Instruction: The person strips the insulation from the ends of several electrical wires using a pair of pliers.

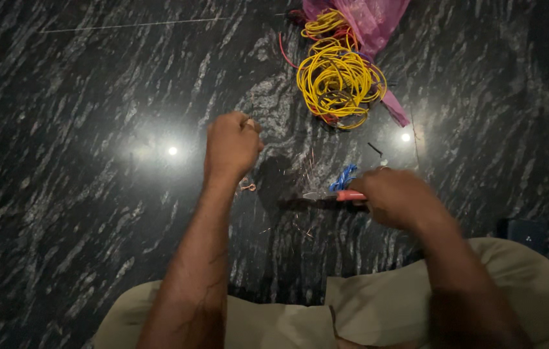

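Note:
My left hand point(232, 145) is raised over the dark polished stone floor, fingers curled into a fist; a small pale thing shows at its fingertips, too small to name. My right hand point(396, 197) is blurred and grips red-handled pliers point(336, 195), whose metal jaws point left along the floor. Behind the pliers lies a short piece of blue wire point(344, 176). A small curl of copper wire point(247, 187) rests on the floor just below my left hand. Thin copper strands are scattered between the two hands.
A coil of yellow wire point(339, 81) with some red wire lies at the top, on a pink plastic bag point(368, 22). My knees in beige trousers point(378, 304) fill the bottom edge. A dark phone-like object point(525, 234) lies at the right.

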